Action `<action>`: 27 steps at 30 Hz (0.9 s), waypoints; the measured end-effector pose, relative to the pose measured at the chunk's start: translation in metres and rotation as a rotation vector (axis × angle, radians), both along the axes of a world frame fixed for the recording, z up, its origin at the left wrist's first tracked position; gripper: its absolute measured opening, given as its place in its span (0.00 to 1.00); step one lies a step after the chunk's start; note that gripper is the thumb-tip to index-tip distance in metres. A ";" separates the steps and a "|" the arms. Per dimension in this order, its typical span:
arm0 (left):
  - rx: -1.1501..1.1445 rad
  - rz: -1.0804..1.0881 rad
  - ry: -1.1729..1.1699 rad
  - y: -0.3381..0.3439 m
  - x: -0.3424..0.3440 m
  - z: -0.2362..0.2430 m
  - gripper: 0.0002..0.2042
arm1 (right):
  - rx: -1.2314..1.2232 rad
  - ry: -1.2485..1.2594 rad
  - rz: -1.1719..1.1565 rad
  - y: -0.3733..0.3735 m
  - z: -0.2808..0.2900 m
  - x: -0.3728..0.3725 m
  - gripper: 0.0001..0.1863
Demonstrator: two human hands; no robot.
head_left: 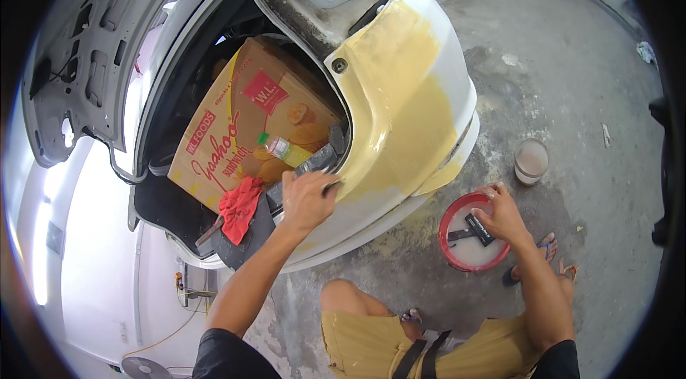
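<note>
My left hand [306, 202] is closed around a small dark, thin piece [331, 187] at the edge of the trunk opening. Beside it is the car's rear corner panel [389, 129], white with broad patches of yellowish filler. To the right, my right hand [504, 216] hangs over the rim of a red bucket [446, 240]. Its fingers are bent, with the thumb apart from them and nothing visible between. In the bucket's cloudy water a black block [480, 230] shows just below that hand; contact with it is not clear.
In the trunk sit a large cardboard box [214, 143], a green-capped bottle [286, 150] and a red cloth [240, 207]. The raised trunk lid [89, 50] is at the left. A small tub [531, 162] stands on the floor beyond the bucket. A fan [143, 368] is at lower left.
</note>
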State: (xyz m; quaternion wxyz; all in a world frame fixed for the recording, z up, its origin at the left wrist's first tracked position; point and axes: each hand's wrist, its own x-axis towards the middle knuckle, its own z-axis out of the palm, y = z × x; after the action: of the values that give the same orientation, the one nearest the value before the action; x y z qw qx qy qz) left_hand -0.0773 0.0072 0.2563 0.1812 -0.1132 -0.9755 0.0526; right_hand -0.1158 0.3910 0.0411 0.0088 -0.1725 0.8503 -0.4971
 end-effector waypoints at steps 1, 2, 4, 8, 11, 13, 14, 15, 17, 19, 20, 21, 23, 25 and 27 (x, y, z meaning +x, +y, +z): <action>0.005 0.004 -0.007 -0.008 0.008 -0.002 0.04 | 0.030 -0.038 -0.010 0.003 0.000 0.002 0.26; 0.013 0.022 -0.001 -0.013 0.014 -0.004 0.04 | 0.042 -0.053 -0.009 0.006 0.000 0.004 0.26; 0.043 -0.024 0.068 -0.012 0.012 -0.009 0.04 | 0.066 -0.060 -0.013 0.011 0.000 0.007 0.27; 0.121 -0.034 0.212 0.036 -0.037 -0.013 0.06 | 0.047 -0.080 -0.016 0.016 0.003 0.005 0.27; 0.317 0.112 0.335 0.078 -0.096 -0.005 0.10 | 0.024 -0.034 -0.018 0.013 0.004 0.000 0.27; 0.549 0.310 0.403 0.091 -0.130 0.006 0.13 | -0.023 0.017 -0.018 0.008 0.005 -0.003 0.27; 0.663 0.401 0.335 0.094 -0.136 0.008 0.13 | -0.007 -0.042 -0.024 0.005 0.005 -0.005 0.27; 0.773 0.438 0.316 0.094 -0.141 0.011 0.13 | -0.023 -0.064 -0.031 0.003 0.005 -0.006 0.27; 0.839 0.410 0.256 0.087 -0.135 0.012 0.13 | -0.031 -0.076 -0.037 -0.002 0.005 -0.007 0.26; 0.562 0.326 0.144 0.073 -0.113 0.009 0.13 | -0.012 -0.078 -0.023 -0.006 0.004 -0.007 0.26; 0.430 0.227 0.122 0.066 -0.101 0.008 0.13 | -0.003 -0.067 -0.030 -0.008 0.004 -0.006 0.26; 0.295 0.109 0.148 0.060 -0.085 0.005 0.11 | -0.006 -0.090 -0.011 -0.008 0.003 -0.006 0.26; 0.106 0.065 0.086 0.043 -0.048 0.001 0.08 | -0.024 -0.099 0.020 -0.008 0.003 -0.004 0.27; -0.019 0.022 0.053 0.024 -0.017 -0.001 0.05 | 0.012 -0.101 0.014 -0.005 0.001 -0.003 0.27; -0.096 0.044 -0.031 0.002 0.008 0.005 0.03 | 0.035 -0.090 0.015 0.001 0.001 -0.001 0.27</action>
State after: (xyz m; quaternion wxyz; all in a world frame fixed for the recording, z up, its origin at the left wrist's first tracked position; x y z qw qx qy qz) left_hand -0.0693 0.0092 0.2615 0.1594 -0.1011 -0.9768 0.1013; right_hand -0.1169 0.3916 0.0417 0.0535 -0.1561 0.8564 -0.4893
